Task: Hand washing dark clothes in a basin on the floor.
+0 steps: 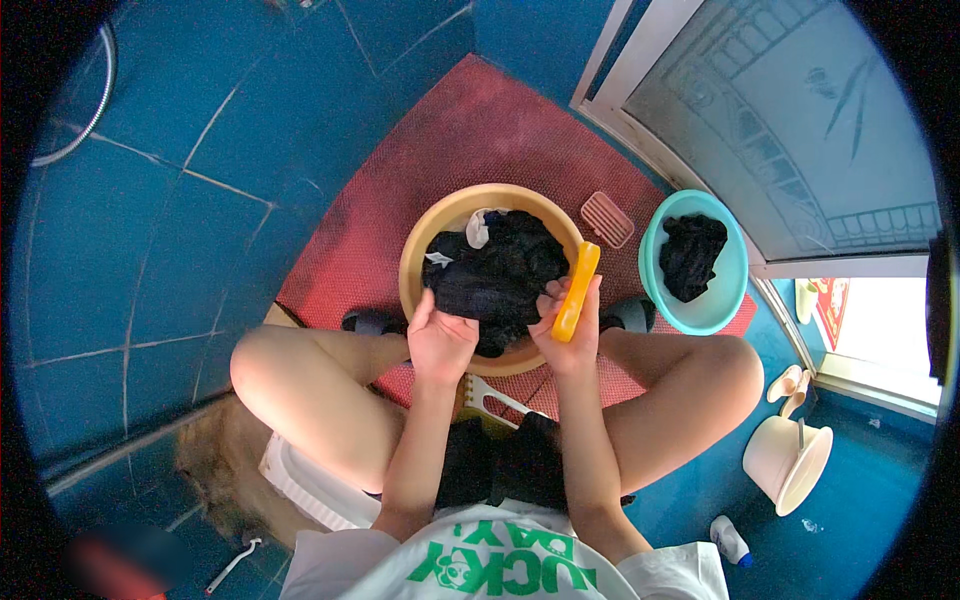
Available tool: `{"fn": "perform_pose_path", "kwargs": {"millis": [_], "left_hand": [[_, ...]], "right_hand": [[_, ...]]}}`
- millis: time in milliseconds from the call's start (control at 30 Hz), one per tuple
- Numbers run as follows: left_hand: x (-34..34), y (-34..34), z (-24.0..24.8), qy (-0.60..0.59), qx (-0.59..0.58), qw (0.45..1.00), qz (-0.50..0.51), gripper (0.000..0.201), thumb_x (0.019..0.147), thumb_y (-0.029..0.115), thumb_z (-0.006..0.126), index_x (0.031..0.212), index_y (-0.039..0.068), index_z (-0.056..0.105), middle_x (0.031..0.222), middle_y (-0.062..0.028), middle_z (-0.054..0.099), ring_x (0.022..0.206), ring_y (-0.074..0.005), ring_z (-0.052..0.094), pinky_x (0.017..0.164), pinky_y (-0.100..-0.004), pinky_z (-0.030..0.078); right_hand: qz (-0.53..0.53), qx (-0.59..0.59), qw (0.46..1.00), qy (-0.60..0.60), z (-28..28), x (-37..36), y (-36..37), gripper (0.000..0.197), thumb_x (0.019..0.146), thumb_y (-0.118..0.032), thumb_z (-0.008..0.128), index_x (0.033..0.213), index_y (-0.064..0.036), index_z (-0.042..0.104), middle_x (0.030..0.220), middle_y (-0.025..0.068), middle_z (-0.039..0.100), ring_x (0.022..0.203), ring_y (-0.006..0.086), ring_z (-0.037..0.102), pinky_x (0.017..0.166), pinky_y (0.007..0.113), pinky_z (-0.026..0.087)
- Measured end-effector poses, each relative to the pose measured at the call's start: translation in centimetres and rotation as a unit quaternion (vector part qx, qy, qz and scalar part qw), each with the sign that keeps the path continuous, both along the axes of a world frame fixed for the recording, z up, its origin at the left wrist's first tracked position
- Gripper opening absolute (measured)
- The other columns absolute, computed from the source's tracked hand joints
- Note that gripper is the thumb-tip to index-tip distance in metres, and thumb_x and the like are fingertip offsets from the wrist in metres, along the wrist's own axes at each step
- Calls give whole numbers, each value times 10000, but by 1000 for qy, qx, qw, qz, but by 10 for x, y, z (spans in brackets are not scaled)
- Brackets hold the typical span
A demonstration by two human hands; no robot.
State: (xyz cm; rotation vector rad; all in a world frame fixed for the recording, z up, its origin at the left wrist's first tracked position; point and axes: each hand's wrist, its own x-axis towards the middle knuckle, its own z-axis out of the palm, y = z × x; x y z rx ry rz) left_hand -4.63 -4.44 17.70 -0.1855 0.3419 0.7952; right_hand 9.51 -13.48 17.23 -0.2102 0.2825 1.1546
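A tan basin (411,245) stands in front of me on the red mat, with wet black clothes (500,265) and a bit of white cloth (477,229) in it. My left hand (442,340) is palm up at the near left rim. Its fingers are tucked into the edge of the black garment, partly hidden by it. At the near right rim, my right hand (570,328) is closed around a long yellow scrub brush (576,292), held upright; its bristles do not show. The fingertips of my right hand are close to the black cloth.
A turquoise basin (709,318) holding black cloth (690,258) stands to the right. A pink soap dish (607,219) lies between the basins. By my right knee are a cream bucket (775,460) and a white bottle (730,541). A white-framed door (780,130) borders the mat.
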Motion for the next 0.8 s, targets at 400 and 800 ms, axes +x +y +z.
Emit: {"fn": "perform_pose_path", "kwargs": {"millis": [400, 800], "left_hand": [[5, -2, 5, -40, -53, 998, -10, 342, 901, 235, 390, 1185, 54, 450, 1229, -103, 465, 1161, -237, 411, 1004, -413, 283], [17, -20, 0, 121, 87, 987, -57, 383, 898, 254, 387, 1212, 37, 402, 1209, -80, 471, 1113, -217, 439, 965, -376, 317]], "right_hand": [[-68, -279, 940, -183, -5, 13, -2, 299, 838, -340, 536, 960, -68, 531, 779, 11, 545, 709, 124, 531, 661, 237, 447], [-70, -320, 649, -686, -1, -22, 14, 378, 691, -110, 684, 1022, 5, 543, 1028, 124, 564, 924, 223, 554, 819, 323, 422]]}}
